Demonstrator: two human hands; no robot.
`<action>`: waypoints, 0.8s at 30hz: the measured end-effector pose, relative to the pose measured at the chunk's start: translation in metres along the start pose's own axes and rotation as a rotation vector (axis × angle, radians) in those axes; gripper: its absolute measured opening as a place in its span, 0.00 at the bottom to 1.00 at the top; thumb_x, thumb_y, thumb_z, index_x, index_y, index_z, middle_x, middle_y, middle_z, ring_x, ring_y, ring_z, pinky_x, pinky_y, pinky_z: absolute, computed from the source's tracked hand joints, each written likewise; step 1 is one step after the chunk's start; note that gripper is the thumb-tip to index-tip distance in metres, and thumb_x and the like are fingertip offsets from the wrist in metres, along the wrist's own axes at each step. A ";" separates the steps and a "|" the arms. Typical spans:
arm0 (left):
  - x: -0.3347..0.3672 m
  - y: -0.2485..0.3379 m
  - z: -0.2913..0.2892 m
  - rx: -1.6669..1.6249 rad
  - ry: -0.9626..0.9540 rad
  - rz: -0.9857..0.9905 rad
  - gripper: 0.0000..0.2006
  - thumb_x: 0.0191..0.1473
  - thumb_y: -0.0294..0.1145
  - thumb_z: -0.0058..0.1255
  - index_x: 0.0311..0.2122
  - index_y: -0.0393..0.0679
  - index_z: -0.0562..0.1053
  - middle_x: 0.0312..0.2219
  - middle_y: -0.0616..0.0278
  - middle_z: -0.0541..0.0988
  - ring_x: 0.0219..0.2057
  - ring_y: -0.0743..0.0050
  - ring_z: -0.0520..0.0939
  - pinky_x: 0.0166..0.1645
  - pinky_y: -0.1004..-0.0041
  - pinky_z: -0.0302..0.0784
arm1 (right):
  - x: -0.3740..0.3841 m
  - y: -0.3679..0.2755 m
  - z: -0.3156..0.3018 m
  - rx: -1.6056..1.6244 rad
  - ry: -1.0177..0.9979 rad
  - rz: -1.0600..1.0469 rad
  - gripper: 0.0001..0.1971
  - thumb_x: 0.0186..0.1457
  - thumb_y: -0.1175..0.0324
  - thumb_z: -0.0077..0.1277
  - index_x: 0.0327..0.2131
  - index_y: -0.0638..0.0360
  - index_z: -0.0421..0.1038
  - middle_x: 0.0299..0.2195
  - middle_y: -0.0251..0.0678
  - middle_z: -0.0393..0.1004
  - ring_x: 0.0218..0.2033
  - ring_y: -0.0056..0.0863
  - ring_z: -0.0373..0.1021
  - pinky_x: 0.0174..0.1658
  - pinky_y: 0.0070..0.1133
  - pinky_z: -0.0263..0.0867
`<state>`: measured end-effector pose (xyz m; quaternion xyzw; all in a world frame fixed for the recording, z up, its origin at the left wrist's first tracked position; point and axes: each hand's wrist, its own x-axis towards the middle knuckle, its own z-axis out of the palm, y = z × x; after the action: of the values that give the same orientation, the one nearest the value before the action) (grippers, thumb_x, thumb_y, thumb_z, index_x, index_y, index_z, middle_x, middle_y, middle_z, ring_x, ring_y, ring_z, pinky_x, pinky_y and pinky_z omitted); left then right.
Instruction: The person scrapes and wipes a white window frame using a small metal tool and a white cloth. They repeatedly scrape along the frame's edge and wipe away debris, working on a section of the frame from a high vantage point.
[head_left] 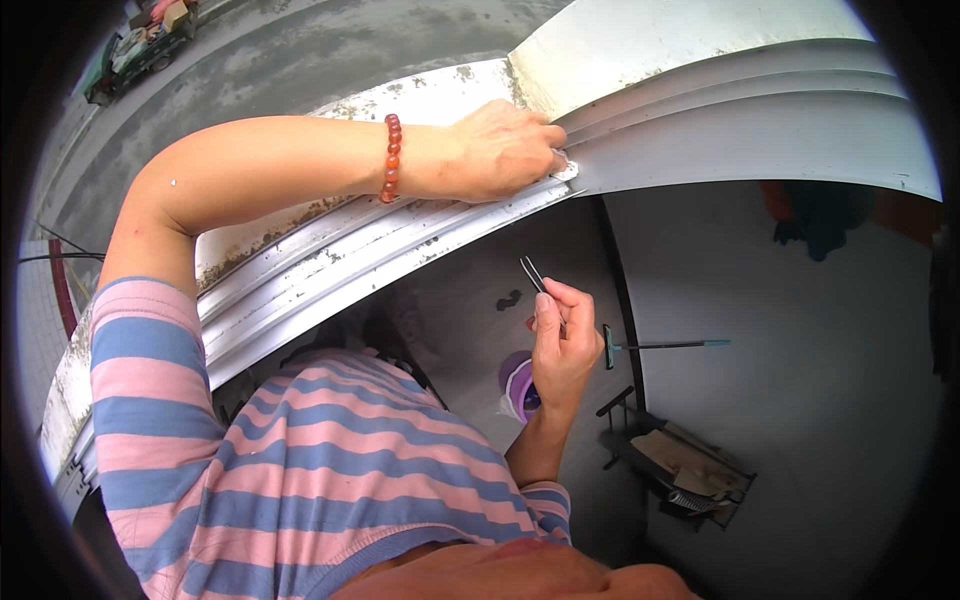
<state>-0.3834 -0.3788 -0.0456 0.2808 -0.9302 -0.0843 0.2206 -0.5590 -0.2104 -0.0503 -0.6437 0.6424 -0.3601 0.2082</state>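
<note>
My left hand [505, 150] reaches across to the corner of a white metal window frame [395, 255]. Its fingers are closed on a crumpled white wad [568, 171], perhaps cloth or tissue, pressed against the frame where the lower track meets the side track. A string of reddish beads [391, 160] circles that wrist. Lower down, inside the room, my right hand [566, 340] pinches a pair of thin metal tweezers [532, 272]. Their two tips point up and left, slightly apart, touching nothing.
Beyond the frame lies a stained outer ledge [430, 88], with a loaded green truck [145, 42] on the road below. Inside, a purple bucket [516, 380], a long-handled squeegee [660, 346] and a dark chair [685, 462] stand below. Dark teal cloth [818, 218] hangs at right.
</note>
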 end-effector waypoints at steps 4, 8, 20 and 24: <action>0.000 -0.008 -0.006 -0.131 -0.172 -0.074 0.22 0.44 0.23 0.46 0.49 0.49 0.71 0.28 0.59 0.69 0.33 0.62 0.74 0.35 0.65 0.71 | -0.005 0.001 -0.001 0.014 -0.064 -0.001 0.06 0.52 0.74 0.50 0.34 0.65 0.69 0.25 0.40 0.74 0.24 0.30 0.73 0.27 0.20 0.67; 0.001 -0.015 -0.005 -0.211 -0.195 -0.035 0.19 0.50 0.24 0.45 0.49 0.52 0.71 0.27 0.59 0.68 0.32 0.61 0.74 0.35 0.65 0.69 | -0.006 0.000 0.001 0.030 -0.116 0.022 0.06 0.52 0.74 0.50 0.34 0.65 0.70 0.26 0.41 0.75 0.25 0.30 0.74 0.27 0.20 0.67; -0.007 -0.013 -0.040 -0.054 -0.361 0.144 0.15 0.44 0.24 0.48 0.41 0.44 0.74 0.28 0.61 0.70 0.36 0.63 0.74 0.36 0.66 0.71 | -0.001 -0.008 0.006 0.031 -0.157 -0.060 0.06 0.52 0.74 0.51 0.34 0.65 0.70 0.25 0.40 0.75 0.24 0.29 0.73 0.26 0.20 0.66; -0.033 -0.005 -0.060 -0.078 -0.213 0.128 0.11 0.40 0.24 0.49 0.34 0.42 0.74 0.25 0.60 0.68 0.34 0.64 0.73 0.33 0.67 0.70 | -0.008 0.004 -0.001 0.049 -0.123 0.001 0.06 0.52 0.74 0.50 0.34 0.65 0.70 0.21 0.38 0.73 0.20 0.24 0.70 0.23 0.18 0.64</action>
<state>-0.3290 -0.3664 -0.0059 0.2014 -0.9605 -0.1354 0.1362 -0.5620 -0.2029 -0.0543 -0.6591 0.6195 -0.3355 0.2633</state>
